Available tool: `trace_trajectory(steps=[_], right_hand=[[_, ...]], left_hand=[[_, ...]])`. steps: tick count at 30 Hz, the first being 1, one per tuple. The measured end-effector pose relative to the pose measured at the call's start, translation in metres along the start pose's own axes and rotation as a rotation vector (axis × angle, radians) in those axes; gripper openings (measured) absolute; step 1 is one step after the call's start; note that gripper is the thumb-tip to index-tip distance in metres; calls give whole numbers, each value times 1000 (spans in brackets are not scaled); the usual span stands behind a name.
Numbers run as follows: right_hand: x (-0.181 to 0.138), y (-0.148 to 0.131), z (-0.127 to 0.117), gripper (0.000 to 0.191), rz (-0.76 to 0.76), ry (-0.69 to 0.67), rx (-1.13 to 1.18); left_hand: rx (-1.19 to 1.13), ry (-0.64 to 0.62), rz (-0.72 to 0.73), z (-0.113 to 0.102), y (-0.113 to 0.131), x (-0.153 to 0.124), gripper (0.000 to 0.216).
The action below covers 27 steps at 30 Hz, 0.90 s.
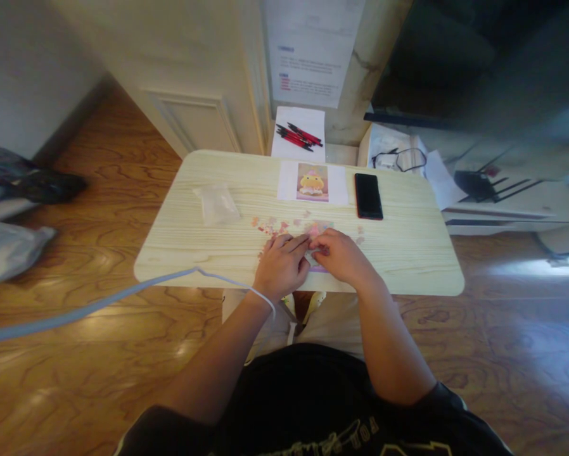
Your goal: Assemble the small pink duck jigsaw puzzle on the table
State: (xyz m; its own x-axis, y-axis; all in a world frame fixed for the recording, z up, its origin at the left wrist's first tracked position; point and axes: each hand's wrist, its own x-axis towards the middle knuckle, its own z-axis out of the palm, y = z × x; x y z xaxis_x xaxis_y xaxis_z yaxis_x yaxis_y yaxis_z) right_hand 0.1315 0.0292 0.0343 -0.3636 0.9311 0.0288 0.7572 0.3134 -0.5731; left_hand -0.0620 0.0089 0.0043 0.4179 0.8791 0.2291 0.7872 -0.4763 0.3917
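My left hand (283, 263) lies on the near part of the table, its fingers stretched out toward the right over a small pink and purple jigsaw puzzle (321, 225). My right hand (340, 254) is closed in a pinch above the same puzzle, its fingertips meeting those of the left. Whatever sits between the right fingertips is too small and covered to make out. Loose jigsaw pieces (268, 227) in pinks and oranges are scattered left of the puzzle, and a few lie to its right. Both hands hide much of the puzzle. Beyond it is a picture of a yellow figure (312, 183) on white paper.
On the pale wooden table (180, 234) lie a clear plastic bag (219, 206) at left and a black phone (369, 196) at right. Red pens (300, 137) rest on paper behind. A pale strap (123, 293) runs from my left wrist. Glasses (410, 159) sit beyond the table.
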Motion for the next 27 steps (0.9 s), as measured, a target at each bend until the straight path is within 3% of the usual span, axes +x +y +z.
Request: trace_trajectory(steps=[13,22,27], right_hand=[[-1,4,4,26,-23,-82,-6],[-4,8,8,6,108,90,239],[-6,10,14,8,125,139,458]], left_hand=[[25,24,3,4,-2,0,45],[-13,91,28,2,-1,0,34],[-40,148,37,3,-5,0,25]])
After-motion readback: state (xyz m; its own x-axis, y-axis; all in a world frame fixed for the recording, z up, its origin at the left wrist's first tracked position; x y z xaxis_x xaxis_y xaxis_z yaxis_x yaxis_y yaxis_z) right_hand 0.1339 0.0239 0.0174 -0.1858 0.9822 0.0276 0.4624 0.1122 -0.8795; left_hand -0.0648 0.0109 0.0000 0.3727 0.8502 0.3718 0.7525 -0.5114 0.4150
